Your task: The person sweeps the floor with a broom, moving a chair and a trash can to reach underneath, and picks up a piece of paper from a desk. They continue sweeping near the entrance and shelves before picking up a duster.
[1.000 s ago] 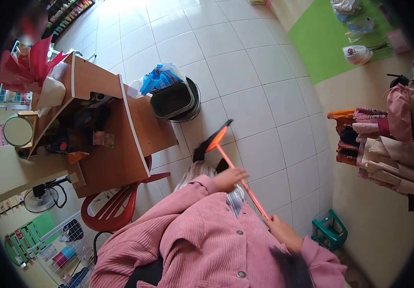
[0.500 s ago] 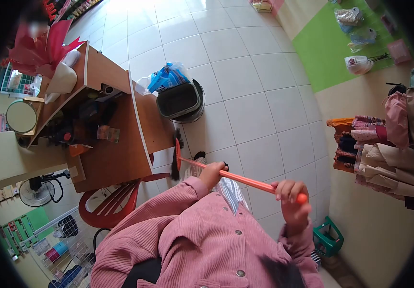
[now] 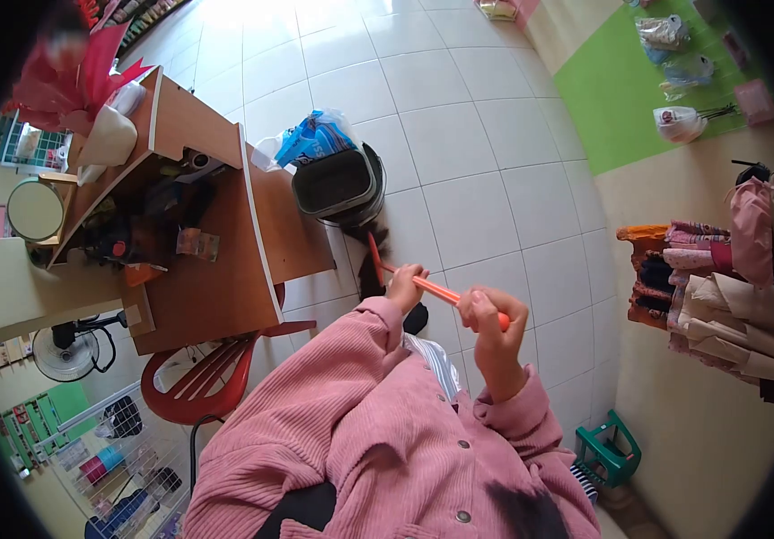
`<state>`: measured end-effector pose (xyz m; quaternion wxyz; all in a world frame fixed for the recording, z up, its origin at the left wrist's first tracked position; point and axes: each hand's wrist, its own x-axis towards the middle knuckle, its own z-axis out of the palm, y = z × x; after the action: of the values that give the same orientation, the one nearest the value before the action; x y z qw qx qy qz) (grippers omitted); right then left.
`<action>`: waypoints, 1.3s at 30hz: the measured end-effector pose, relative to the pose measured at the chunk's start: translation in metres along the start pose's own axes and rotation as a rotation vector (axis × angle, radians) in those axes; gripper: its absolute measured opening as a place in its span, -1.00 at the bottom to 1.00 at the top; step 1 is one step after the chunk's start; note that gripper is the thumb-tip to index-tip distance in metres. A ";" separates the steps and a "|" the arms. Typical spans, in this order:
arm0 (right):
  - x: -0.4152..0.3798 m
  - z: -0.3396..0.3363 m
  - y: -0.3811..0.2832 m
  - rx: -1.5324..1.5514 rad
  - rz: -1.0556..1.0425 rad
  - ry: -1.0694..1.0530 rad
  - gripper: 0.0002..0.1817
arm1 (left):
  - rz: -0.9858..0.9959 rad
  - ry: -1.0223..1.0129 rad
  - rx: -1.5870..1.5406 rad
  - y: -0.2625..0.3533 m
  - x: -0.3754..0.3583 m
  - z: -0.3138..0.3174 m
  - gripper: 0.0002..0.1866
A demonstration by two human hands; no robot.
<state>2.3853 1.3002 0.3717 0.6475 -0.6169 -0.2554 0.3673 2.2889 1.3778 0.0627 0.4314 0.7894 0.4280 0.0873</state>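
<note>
A broom (image 3: pixel 438 290) with an orange handle slants across the front of my body. My left hand (image 3: pixel 407 287) is wrapped round the lower part of the handle. Closer to the handle's top end, my right hand (image 3: pixel 491 325) grips it, the rounded orange tip showing at the fingers. The dark bristles (image 3: pixel 370 276) are down by the floor tiles, just below a dark bin (image 3: pixel 300 199). A blue-and-white plastic bag (image 3: pixel 313 141) sits against the bin's far side. One dark shoe (image 3: pixel 416 318) shows beneath my hands.
A wooden desk (image 3: pixel 216 301) stands on the left with a red chair (image 3: pixel 198 386) at its near end. White tiled floor (image 3: pixel 459 144) stretches ahead. Clothes (image 3: pixel 715 305) hang along the right wall, and a green stool (image 3: pixel 616 454) stands at lower right.
The broom head has moved right and away from me, closer to the bin. Both hands have shifted forward, and my right hand has moved left, nearer my left hand.
</note>
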 end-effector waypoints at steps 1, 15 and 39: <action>0.003 -0.005 0.000 0.018 -0.008 0.000 -0.64 | -0.006 -0.009 -0.003 0.005 0.004 0.003 -0.73; 0.028 -0.008 -0.052 0.339 -0.159 -0.052 -0.63 | 0.092 -0.001 0.267 0.051 -0.013 -0.101 -0.76; 0.005 0.013 -0.029 -0.337 -0.413 -0.453 -0.77 | -0.081 0.118 -0.325 0.091 0.038 0.003 -0.73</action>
<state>2.3830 1.3131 0.4016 0.5240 -0.5533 -0.5690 0.3090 2.3685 1.3805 0.1205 0.5306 0.6849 0.4642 0.1842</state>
